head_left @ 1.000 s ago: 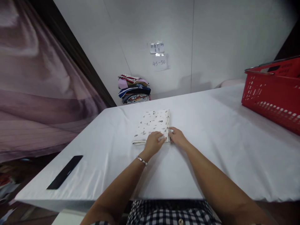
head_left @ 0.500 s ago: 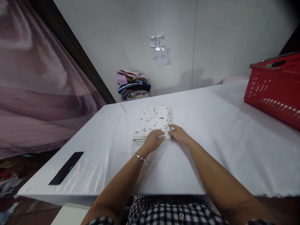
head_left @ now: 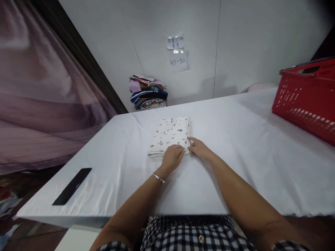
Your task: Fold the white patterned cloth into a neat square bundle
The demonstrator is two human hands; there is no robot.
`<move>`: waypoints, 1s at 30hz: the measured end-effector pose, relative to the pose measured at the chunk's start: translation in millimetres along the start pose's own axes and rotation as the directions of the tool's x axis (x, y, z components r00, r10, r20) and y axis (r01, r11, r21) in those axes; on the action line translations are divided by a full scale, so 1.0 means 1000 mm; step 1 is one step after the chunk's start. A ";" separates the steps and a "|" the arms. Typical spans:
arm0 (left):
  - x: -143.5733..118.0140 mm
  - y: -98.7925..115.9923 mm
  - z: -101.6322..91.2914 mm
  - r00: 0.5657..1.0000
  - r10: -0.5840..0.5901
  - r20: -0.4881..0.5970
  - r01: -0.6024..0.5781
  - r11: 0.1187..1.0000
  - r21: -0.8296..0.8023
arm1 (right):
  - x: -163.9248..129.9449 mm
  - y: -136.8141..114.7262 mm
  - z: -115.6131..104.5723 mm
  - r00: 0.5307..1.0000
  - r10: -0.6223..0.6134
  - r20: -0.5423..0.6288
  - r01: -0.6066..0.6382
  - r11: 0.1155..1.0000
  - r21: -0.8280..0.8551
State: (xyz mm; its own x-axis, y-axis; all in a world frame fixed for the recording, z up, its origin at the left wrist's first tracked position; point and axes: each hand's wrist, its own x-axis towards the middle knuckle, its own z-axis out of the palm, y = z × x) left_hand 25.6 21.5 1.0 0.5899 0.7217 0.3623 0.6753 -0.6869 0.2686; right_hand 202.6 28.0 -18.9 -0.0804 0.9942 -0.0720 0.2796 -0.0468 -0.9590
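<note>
A folded white cloth (head_left: 170, 134) with small brown and dark printed motifs lies in the middle of the covered table, its layered edges toward the front and right. My left hand (head_left: 173, 156) is at its near right corner, thumb and fingers closed on the front edge. My right hand (head_left: 199, 148) pinches the right-hand edge just beside it, thumb and forefinger at the layers. The cloth's near right corner is partly hidden by my fingers.
A white-covered table (head_left: 225, 129) spans the view. A black flat strip (head_left: 72, 186) lies front left. A red basket (head_left: 309, 101) stands at the right. Several folded fabrics (head_left: 148, 93) are stacked by the wall, beneath paper signs (head_left: 178, 61). A mauve curtain (head_left: 47, 87) hangs left.
My left hand has shifted slightly right along the cloth's front edge, its fingers drawn closer together at the corner. My right hand stays at the right edge. The view has tilted slightly.
</note>
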 end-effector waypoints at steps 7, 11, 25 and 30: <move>0.003 0.000 -0.001 1.000 0.014 -0.023 -0.014 1.000 -0.014 | 0.001 -0.001 0.000 1.000 0.024 0.016 -0.024 1.000 0.004; 0.005 0.001 -0.005 0.999 0.025 0.043 -0.025 1.000 -0.009 | 0.002 0.000 -0.001 0.999 0.030 0.017 -0.030 0.999 0.010; 0.001 0.011 0.008 0.998 0.017 -0.065 -0.007 0.988 0.153 | 0.001 -0.004 -0.001 0.999 0.028 0.018 -0.028 1.000 0.009; -0.004 0.009 0.013 0.997 0.061 -0.055 -0.053 0.987 0.149 | 0.001 -0.002 -0.002 0.999 0.039 0.025 -0.040 0.998 0.052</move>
State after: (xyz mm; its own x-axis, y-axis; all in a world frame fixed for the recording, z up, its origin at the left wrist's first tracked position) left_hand 35.0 13.2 -9.9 0.6051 0.6723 0.4264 0.7019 -0.7033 0.1130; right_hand 203.4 29.3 -16.2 -0.0929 0.9889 -0.1161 0.2321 -0.0919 -0.9683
